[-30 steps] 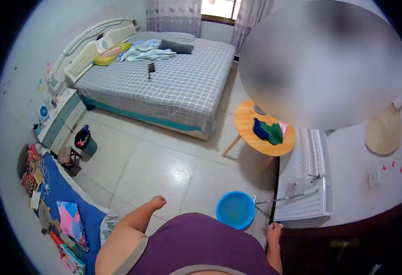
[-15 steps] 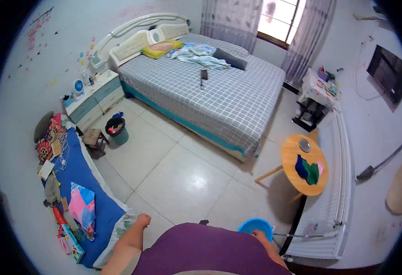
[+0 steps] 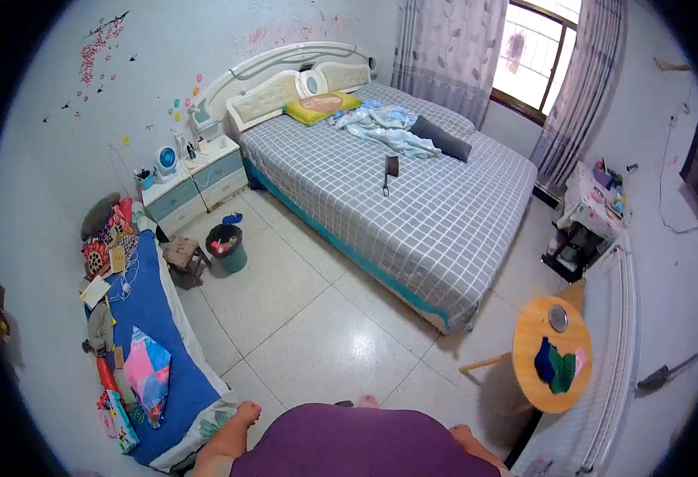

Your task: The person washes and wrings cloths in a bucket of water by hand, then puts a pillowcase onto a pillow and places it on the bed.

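Note:
My left hand (image 3: 246, 414) hangs low beside my purple top, close to the corner of the blue-covered daybed (image 3: 176, 334). Its fingers look curled, but whether they hold anything is too small to tell. On the other side of my body, my right hand (image 3: 462, 433) is partly in view near the bottom edge, its fingers hidden or unclear. It is nearest to the round wooden table (image 3: 528, 362), which bears dark blue and green cloths (image 3: 560, 368) and a round metal dish (image 3: 557, 318). Neither hand visibly touches these things.
A large bed (image 3: 349, 191) with a checked sheet fills the back. Left of it stand a nightstand (image 3: 176, 199), a black-lined bin (image 3: 234, 258) and a small stool (image 3: 180, 253). A white radiator (image 3: 595, 366) runs along the right wall. One foot (image 3: 369, 401) shows below.
The view has swung up and to the right, bringing the window and wall screen into sight. The blue basin has dropped out of view. Both hands now hang low at my sides.

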Motion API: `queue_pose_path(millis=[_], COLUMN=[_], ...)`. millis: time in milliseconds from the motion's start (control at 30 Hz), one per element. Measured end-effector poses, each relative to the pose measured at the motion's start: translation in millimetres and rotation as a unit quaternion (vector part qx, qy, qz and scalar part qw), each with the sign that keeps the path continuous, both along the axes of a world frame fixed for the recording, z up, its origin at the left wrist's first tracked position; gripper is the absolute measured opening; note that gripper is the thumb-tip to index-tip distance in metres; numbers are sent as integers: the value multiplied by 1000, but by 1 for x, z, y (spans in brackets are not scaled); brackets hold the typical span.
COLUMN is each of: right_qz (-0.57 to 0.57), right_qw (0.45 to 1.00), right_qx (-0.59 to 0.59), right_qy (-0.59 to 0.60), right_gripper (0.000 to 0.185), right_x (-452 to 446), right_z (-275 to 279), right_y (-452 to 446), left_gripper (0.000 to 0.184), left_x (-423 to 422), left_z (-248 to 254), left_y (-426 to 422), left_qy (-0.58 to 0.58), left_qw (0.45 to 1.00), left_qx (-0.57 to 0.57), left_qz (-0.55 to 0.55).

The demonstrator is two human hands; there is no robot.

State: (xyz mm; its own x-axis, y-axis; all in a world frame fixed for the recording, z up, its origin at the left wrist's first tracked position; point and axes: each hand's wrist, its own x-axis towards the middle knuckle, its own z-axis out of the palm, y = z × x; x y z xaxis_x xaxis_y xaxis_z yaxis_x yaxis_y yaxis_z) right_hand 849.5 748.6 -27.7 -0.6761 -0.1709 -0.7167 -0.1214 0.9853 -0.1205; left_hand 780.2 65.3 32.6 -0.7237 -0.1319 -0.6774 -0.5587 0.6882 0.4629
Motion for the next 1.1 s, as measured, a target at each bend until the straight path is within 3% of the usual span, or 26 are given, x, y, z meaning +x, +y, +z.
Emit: queue_pose_path(millis=[67, 100, 133, 200, 400, 500, 600, 700, 800, 900, 1000, 1100], right_qz=[-161, -238, -268, -327, -296, -309, -344, -181, -182, 89, 132, 117], right_qw=[983, 963, 948, 908, 889, 905, 903, 965, 966, 978, 960, 972], right_qx=[-79, -117, -143, -197, -290, -255, -227, -130, -114, -63, -73, -31], right_qy=[36, 52, 95, 170, 198, 146, 120, 134, 143, 177, 237, 201], right_gripper=[22, 22, 19, 16, 15, 15, 20, 27, 26, 22, 21, 19], right_x=[-35, -59, -85, -122, -238, -268, -275, -292, -312, -342, -384, -447], right_z=[-41, -61, -77, -105, -114, -112, -102, -63, -38, -54, -44, -29], right_y=[22, 35, 44, 52, 44, 22, -5, -28, -51, -54, -88, -142], left_gripper=[16, 16, 16, 16, 19, 19, 18, 18, 18, 18, 18, 19], left_x=[-30, -47, -61, -86, -108, -108, -106, -114, -147, -204, -278, -355], left_z=[-16, -22, -9, 30, 33, 36, 37, 40, 24, 19, 29, 31], left_y=[7, 15, 27, 64, 88, 63, 31, 5, -26, -52, -71, -96], left_qy=[12, 11, 8, 63, 151, 58, -18, -50, -72, -52, 1, 56], left_qw=[999, 994, 982, 968, 974, 993, 988, 973, 973, 977, 977, 967], left_qx=[22, 48, 73, 113, 124, 48, 13, -10, -7, 11, 46, 105], left_qz=[30, 102, 174, 215, 111, 95, 154, 226, 220, 207, 206, 226])
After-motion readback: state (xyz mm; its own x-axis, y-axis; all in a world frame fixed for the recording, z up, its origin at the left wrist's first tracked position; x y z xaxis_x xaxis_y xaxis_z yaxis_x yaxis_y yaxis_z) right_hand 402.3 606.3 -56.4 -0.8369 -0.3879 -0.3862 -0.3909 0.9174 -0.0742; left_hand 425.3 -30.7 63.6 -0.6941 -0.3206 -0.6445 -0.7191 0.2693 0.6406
